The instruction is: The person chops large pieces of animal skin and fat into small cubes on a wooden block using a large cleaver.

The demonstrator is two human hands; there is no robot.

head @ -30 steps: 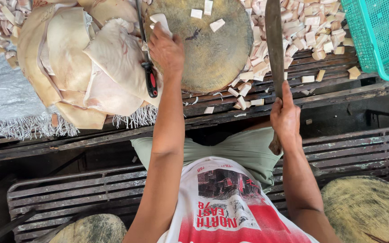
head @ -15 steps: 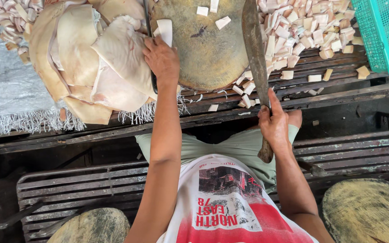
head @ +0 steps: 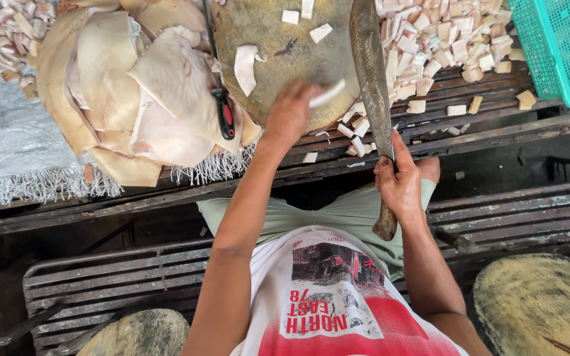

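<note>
My left hand (head: 290, 113) rests at the near edge of a round wooden chopping block (head: 278, 49) and holds a thin white strip of pork skin (head: 326, 93). My right hand (head: 400, 184) grips the wooden handle of a long dark cleaver (head: 372, 79), whose blade points away from me over the block's right side. Another curved white strip (head: 245, 66) and a few small cut squares (head: 318, 31) lie on the block.
A pile of large pale skin sheets (head: 126, 86) lies left of the block, with a red-handled knife (head: 222, 112) on it. Several cut cubes (head: 443, 46) are heaped to the right, beside a green plastic basket (head: 562, 49). More cut pieces (head: 8, 33) lie far left on slatted wood.
My left hand has moved right along the block's near edge and now holds a white strip. My right hand has shifted the cleaver left, toward the block. The camera has moved closer.
</note>
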